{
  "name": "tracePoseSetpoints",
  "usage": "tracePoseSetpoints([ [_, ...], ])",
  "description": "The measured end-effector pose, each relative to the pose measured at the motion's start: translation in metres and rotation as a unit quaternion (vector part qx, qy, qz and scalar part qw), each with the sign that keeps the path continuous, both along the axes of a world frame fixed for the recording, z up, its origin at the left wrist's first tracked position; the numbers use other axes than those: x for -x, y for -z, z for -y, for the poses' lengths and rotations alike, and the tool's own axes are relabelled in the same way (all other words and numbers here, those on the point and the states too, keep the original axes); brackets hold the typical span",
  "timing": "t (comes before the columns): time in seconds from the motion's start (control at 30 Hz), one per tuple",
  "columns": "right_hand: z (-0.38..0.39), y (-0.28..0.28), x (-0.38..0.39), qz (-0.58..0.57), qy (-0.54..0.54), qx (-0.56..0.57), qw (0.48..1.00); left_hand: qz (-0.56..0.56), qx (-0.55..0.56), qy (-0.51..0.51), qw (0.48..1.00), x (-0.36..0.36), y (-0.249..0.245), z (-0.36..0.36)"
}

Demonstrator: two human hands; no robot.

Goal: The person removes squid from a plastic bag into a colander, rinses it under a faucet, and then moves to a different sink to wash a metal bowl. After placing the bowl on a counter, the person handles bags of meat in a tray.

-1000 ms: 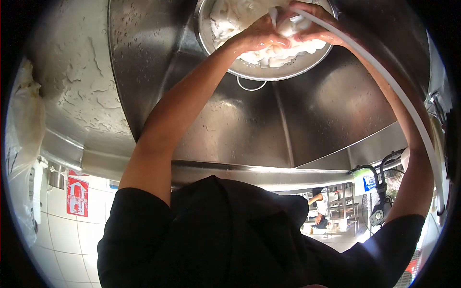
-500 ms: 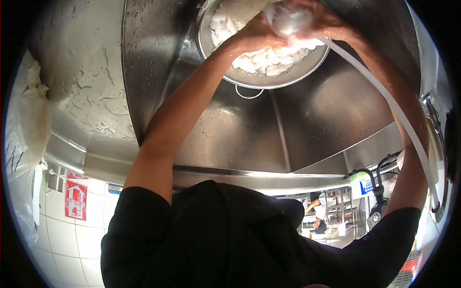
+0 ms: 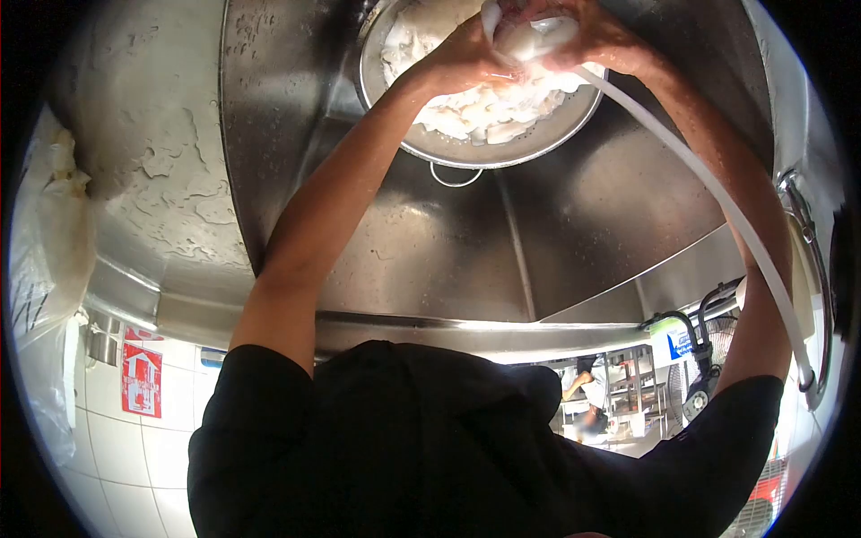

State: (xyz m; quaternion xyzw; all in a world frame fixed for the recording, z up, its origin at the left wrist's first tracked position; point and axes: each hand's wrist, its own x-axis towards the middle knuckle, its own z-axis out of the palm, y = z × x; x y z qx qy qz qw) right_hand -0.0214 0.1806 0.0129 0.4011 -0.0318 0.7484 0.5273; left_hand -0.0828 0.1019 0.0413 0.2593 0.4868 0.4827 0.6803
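Note:
My left hand (image 3: 466,56) and my right hand (image 3: 610,40) are close together over a metal colander (image 3: 560,134) at the top of the view. Between them they grip a glossy, pale piece that looks like squid (image 3: 538,38), fingers curled round its sides. A translucent white hose (image 3: 686,152) runs up from the lower right along my right arm, and its end meets the right hand's fingers beside the squid. Several white cut pieces (image 3: 489,112), also squid-like, lie in the colander below. The far fingers are partly cut off by the frame's top edge.
The colander, with a wire handle (image 3: 456,179), sits in a deep steel sink (image 3: 421,260). A wet steel counter (image 3: 161,179) lies left, with a clear plastic bag (image 3: 45,242) at its edge. Behind me a person (image 3: 587,386) is near metal shelves (image 3: 637,381).
The whole view has shifted slightly, so the sink and colander sit a little further left. Both hands still grip the pale squid piece, which has turned slightly.

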Motion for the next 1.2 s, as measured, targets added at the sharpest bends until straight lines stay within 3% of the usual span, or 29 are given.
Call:
tracePoseSetpoints([
  [0.03,-0.011,0.002,-0.007,0.102,0.010,-0.038,0.994,-0.001,0.000,0.000,1.000,0.002,-0.001,0.000],
  [0.1,-0.023,-0.010,-0.008,0.242,-0.030,-0.114,0.963,-0.168,0.062,0.089,0.980,0.006,-0.001,-0.001],
  [0.13,-0.024,-0.020,-0.008,0.266,-0.061,-0.136,0.952,-0.168,0.062,0.089,0.980,0.006,0.001,-0.002],
  [0.17,-0.025,-0.029,-0.005,0.280,-0.076,-0.149,0.945,-0.132,-0.005,0.068,0.989,0.005,0.003,-0.005],
  [0.23,-0.023,-0.038,-0.002,0.277,-0.080,-0.152,0.945,-0.093,-0.074,0.047,0.992,0.004,0.002,-0.007],
  [0.3,-0.019,-0.043,0.003,0.255,-0.076,-0.146,0.953,-0.042,0.004,0.016,0.999,0.005,0.001,-0.006],
  [0.43,-0.015,-0.048,0.015,0.148,-0.049,-0.107,0.982,-0.058,0.009,0.033,0.998,0.005,0.003,-0.004],
  [0.5,-0.019,-0.048,0.013,0.138,-0.060,-0.109,0.983,0.064,0.037,-0.048,0.996,0.004,-0.004,-0.005],
  [0.53,-0.022,-0.049,0.010,0.131,-0.072,-0.108,0.983,0.065,0.037,-0.048,0.996,0.002,0.005,0.001],
  [0.57,-0.036,-0.047,-0.004,0.294,-0.167,-0.173,0.925,0.055,-0.005,-0.070,0.996,-0.001,0.021,0.009],
  [0.6,-0.054,-0.043,-0.023,0.445,-0.254,-0.231,0.827,0.045,-0.047,-0.092,0.994,-0.002,0.032,0.014],
  [0.63,-0.072,-0.039,-0.042,0.576,-0.330,-0.277,0.694,0.045,-0.047,-0.092,0.994,0.000,0.030,0.017],
  [0.7,-0.091,-0.036,-0.058,0.759,-0.437,-0.336,0.347,0.101,0.047,-0.026,0.993,0.007,0.026,0.021],
  [0.83,-0.076,-0.029,-0.064,0.746,-0.511,-0.258,0.341,0.100,0.060,0.012,0.993,0.018,0.040,0.035],
  [0.9,-0.063,-0.020,-0.063,0.745,-0.478,-0.323,0.336,0.083,0.156,0.090,0.980,0.017,0.048,0.038],
  [0.97,-0.050,-0.015,-0.058,0.748,-0.445,-0.367,0.328,0.025,0.137,0.098,0.985,0.007,0.066,0.041],
  [1.0,-0.046,-0.020,-0.054,0.764,-0.399,-0.422,0.282,-0.004,0.126,0.103,0.987,0.004,0.063,0.038],
  [1.1,-0.044,-0.044,-0.047,0.779,-0.365,-0.425,0.281,-0.074,0.153,0.149,0.974,-0.001,0.049,0.033],
  [1.17,-0.052,-0.017,-0.058,0.721,-0.322,-0.551,0.270,-0.125,0.175,0.151,0.965,-0.003,0.033,0.027],
  [1.2,-0.049,-0.011,-0.064,0.752,-0.312,-0.512,0.272,-0.153,0.169,0.148,0.962,-0.003,0.024,0.021],
])
